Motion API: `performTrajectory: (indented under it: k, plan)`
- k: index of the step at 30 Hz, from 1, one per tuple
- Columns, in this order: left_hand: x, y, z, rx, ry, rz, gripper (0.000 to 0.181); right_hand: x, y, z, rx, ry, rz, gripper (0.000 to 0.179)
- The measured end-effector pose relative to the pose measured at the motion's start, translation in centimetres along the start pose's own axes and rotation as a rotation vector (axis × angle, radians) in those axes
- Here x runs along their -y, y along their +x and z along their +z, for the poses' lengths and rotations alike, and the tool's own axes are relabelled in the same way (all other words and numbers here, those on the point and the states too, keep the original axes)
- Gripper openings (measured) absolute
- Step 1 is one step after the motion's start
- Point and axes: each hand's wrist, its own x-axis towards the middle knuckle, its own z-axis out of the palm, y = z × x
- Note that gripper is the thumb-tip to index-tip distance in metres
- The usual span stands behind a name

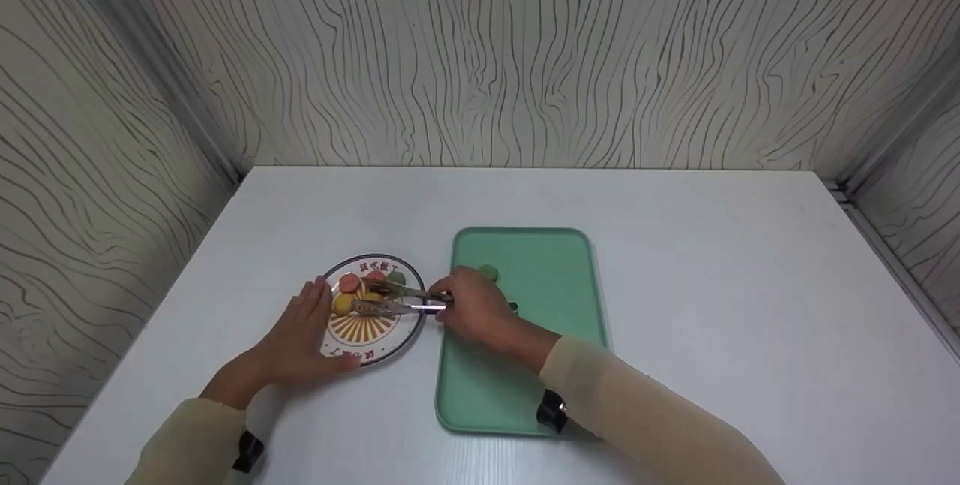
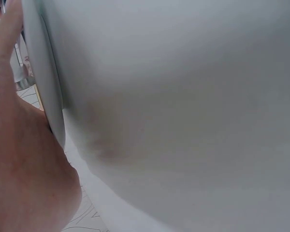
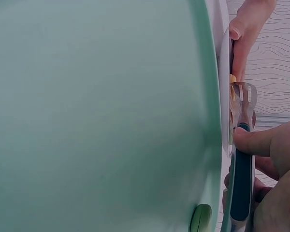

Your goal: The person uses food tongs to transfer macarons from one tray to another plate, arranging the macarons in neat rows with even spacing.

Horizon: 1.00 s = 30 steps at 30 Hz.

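My right hand grips a pair of metal tongs with a dark handle. The tongs reach left over a round white plate with a dark rim and a sunburst print. On the plate lie several macarons: a pinkish-red one, a yellow one, others partly behind the tongs, and a green one. The tong tips are apart among the yellow macarons. My left hand rests against the plate's left side, fingers extended along the rim, thumb at the near edge.
A green rectangular tray lies right of the plate, under my right forearm. A green macaron sits on it near my right hand, with another dark green bit mostly hidden. The white table meets wood-patterned walls.
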Motion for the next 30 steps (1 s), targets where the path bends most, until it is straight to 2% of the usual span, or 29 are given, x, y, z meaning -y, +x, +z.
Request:
performTrajectory:
  k: [6,23,30]
  plan:
    - [0.0,0.0,-0.1,0.002,0.003,0.0,0.126,-0.3,-0.3,-0.5,0.007,0.004,0.01,0.023]
    - [0.0,0.0,0.0,0.017,0.007,-0.008,0.126,-1.3,-1.1,-1.8,0.002,-0.031,-0.064,0.025]
    - [-0.1,0.2,-0.1,0.03,0.022,-0.015,0.126,-1.1,-1.3,-2.5,0.03,-0.047,-0.071,0.027]
